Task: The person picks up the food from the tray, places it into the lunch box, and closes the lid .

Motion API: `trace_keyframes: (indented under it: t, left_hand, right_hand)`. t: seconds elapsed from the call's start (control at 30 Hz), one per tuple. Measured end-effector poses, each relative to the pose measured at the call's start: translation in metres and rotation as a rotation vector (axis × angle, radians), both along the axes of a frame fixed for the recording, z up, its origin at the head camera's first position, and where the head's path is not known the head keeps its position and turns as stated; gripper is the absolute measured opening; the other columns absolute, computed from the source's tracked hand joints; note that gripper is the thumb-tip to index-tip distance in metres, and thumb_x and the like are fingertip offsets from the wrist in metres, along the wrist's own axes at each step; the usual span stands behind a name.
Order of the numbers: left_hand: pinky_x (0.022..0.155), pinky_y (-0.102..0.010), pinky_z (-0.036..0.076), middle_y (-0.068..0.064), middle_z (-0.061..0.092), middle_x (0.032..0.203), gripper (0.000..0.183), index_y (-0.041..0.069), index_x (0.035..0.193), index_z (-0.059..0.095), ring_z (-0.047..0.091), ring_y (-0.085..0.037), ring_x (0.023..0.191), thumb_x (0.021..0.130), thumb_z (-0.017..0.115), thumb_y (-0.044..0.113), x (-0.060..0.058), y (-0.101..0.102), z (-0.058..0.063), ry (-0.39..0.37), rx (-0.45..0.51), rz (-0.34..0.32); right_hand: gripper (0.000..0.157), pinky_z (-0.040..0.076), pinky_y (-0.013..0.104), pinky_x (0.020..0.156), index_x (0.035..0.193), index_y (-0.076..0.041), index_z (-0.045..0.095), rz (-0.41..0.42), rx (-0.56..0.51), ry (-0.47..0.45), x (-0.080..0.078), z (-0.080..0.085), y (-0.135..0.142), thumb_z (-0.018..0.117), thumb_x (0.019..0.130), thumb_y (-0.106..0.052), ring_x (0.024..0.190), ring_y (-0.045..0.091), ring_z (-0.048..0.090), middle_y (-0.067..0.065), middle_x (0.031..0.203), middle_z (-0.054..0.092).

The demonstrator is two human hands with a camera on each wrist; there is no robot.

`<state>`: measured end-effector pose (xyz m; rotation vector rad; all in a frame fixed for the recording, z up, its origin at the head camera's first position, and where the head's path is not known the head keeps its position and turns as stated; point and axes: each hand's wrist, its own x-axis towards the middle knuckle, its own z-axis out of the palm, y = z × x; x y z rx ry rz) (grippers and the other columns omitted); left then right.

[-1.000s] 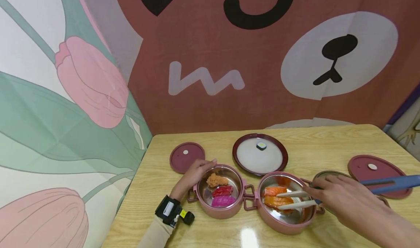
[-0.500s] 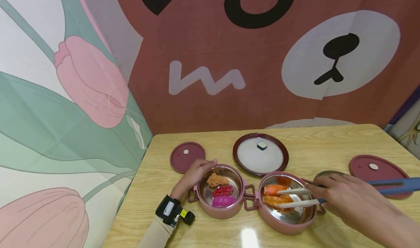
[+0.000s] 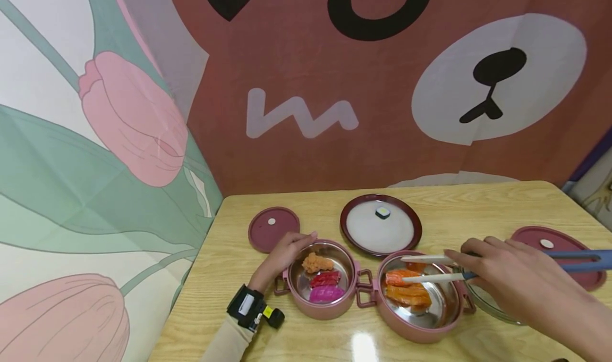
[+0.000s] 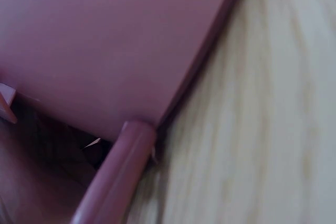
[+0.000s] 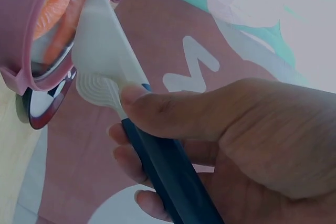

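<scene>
Tongs [image 3: 432, 278] your right hand [image 3: 518, 274] grips have shifted farther back in the larger pot [image 3: 421, 335], so the salmon sushi [image 3: 394, 277] inside looks unpinched; your left hand [image 3: 287, 253] touches the smaller pot [image 3: 321, 312], its curl unclear.

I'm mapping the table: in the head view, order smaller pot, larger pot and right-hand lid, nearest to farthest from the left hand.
1. Smaller pot: immediately by the left hand.
2. Larger pot: right of the smaller pot.
3. Right-hand lid: far right, partly behind the tongs.
</scene>
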<state>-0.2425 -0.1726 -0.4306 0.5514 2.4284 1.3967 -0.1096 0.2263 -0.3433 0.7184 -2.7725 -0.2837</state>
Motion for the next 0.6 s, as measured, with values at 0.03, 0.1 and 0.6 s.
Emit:
trace_keyframes:
  t: [0.03,0.1,0.6]
  left_hand:
    - [0.090,-0.033,0.044,-0.014,0.070,0.097,0.047,0.006,0.103,0.076,0.064,-0.031,0.100,0.106,0.044,0.039,0.000,0.000,0.000,0.002,-0.001,0.001]
    - [0.091,-0.034,0.044,-0.015,0.071,0.099,0.046,0.006,0.104,0.076,0.064,-0.030,0.101,0.106,0.043,0.039,0.001,0.000,0.001,0.003,-0.004,0.003]
    - [0.098,-0.037,0.043,-0.009,0.074,0.105,0.053,0.013,0.105,0.077,0.066,-0.025,0.106,0.102,0.043,0.054,-0.019,-0.004,-0.038,0.007,0.020,0.038]
  right_hand:
    - [0.055,0.052,0.035,0.063,0.118,-0.030,0.071,-0.007,-0.010,-0.009,-0.002,0.001,0.000,0.090,0.067,-0.028,0.081,0.012,0.061,-0.010,0.101,0.066]
    - [0.055,0.050,0.032,0.061,0.120,-0.029,0.070,-0.020,-0.034,-0.040,-0.005,0.002,0.001,0.090,0.068,-0.026,0.081,0.011,0.061,-0.010,0.101,0.066]
    - [0.050,0.029,0.022,0.047,0.125,-0.023,0.069,-0.085,-0.130,-0.103,-0.029,0.015,-0.003,0.084,0.078,-0.026,0.058,-0.001,0.041,-0.004,0.100,0.067]
